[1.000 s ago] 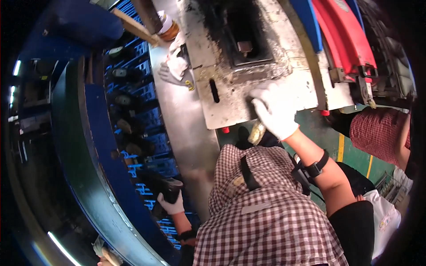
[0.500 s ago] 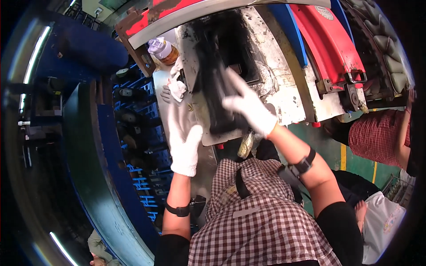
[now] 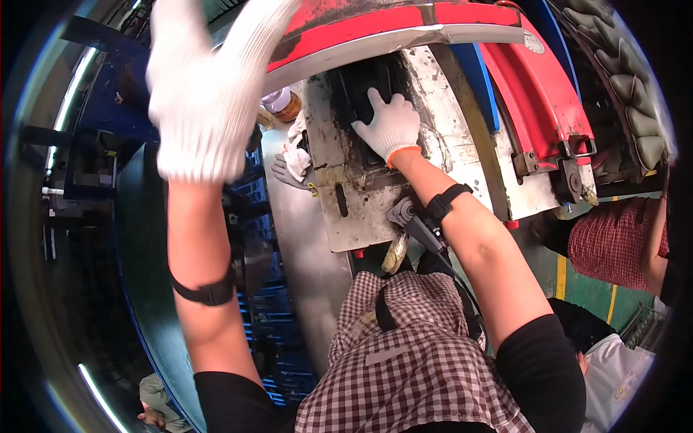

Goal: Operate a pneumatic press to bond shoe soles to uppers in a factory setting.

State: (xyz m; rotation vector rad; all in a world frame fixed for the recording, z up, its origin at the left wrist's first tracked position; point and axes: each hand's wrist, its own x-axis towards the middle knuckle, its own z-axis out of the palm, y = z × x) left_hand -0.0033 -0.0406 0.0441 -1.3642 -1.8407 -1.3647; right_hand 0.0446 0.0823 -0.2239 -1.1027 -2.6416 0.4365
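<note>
Beside plate (image 3: 372,202), jar (image 3: 290,110) with amber contents

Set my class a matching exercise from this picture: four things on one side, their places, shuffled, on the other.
1. white-gloved left hand
2. white-gloved right hand
3. grey fabric glove
4. brown-and-white checked cloth apron

A. lying left of the stained, pale metal plate
B. on the wearer's body
C. raised at upper left
D. over the plate's blackened middle

Pairs: 1-C, 2-D, 3-A, 4-B

My left hand (image 3: 206,97), blurred, runs out of frame above; my right hand (image 3: 392,124) hides part of the black piece (image 3: 357,88) beneath.
</note>
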